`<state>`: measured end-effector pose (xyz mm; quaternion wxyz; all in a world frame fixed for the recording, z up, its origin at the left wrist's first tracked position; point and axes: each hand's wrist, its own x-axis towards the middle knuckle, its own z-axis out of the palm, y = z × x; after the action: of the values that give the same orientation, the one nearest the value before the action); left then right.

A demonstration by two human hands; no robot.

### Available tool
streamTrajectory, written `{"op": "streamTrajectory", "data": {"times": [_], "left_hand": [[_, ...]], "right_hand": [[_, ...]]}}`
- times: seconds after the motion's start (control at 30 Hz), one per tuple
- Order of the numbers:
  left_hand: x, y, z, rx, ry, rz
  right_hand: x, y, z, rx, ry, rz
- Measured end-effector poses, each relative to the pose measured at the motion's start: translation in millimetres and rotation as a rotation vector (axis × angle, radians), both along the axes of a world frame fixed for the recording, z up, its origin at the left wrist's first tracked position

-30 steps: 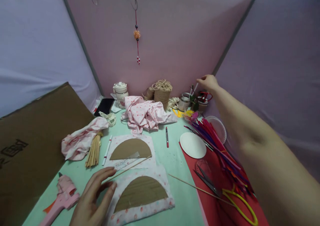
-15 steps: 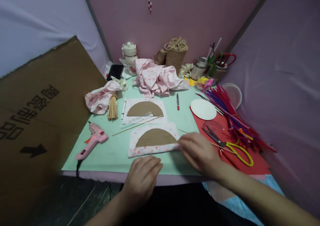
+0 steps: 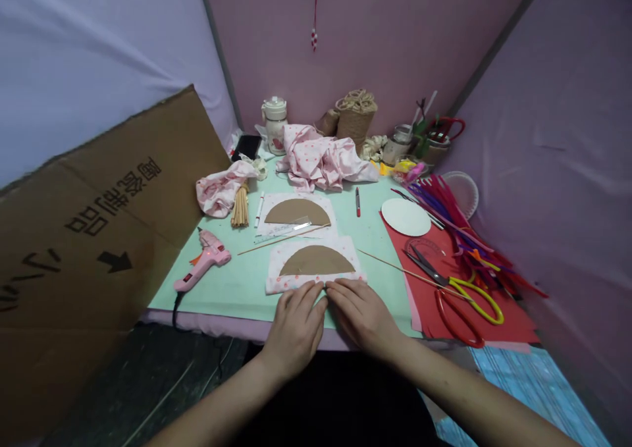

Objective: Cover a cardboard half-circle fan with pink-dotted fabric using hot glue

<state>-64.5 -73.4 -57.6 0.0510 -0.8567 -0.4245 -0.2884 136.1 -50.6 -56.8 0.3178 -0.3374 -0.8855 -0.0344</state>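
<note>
Both half-curled, left grip (image 3: 297,325) and right grip (image 3: 364,316) touch the folded fabric (image 3: 293,280), any pinch unclear.

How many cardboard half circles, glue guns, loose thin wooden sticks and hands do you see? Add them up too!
Half circles: 2 (near half circle, far half circle)
Glue gun: 1
Loose sticks: 2 (left stick, right stick)
Hands: 2 (left hand, right hand)
Total: 7
</note>
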Motion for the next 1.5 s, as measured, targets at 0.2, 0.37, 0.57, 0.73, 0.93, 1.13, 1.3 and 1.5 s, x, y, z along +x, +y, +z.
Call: {"op": "streamTrajectory", "data": {"times": [0.2, 0.37, 0.57, 0.73, 0.93, 1.13, 1.3, 1.5], "left_hand": [[4, 3, 0.1, 0.007, 0.03, 0.053], [5, -5, 3.4, -0.032, 0.082, 0.189], [-7, -16, 1.5, -0.044, 0.093, 0.307], [-12, -23, 3.0, -0.046, 0.067, 0.347], [-8, -23, 7.8, -0.01, 0.04, 0.29], [-4, -15, 3.3, -0.074, 0.075, 0.311], [-6, -19, 5.1, -0.098, 0.07, 0.348], [10, -14, 5.8, -0.012, 0.04, 0.138]], "right_hand": [[-4, 2, -2.0, -0.02, -0.091, -0.075], [-4, 1, 2.3, -0.067, -0.15, -0.115], [-6, 0, 3.9, -0.053, -0.11, -0.13], [2, -3, 4.2, -0.004, 0.021, -0.109], [16, -9, 2.5, 0.031, 0.064, -0.294], [10, -2, -2.3, -0.019, -0.066, -0.359], [8, -3, 0.1, -0.035, -0.058, -0.382], [-12, -6, 6.3, -0.017, -0.021, -0.157]]}}
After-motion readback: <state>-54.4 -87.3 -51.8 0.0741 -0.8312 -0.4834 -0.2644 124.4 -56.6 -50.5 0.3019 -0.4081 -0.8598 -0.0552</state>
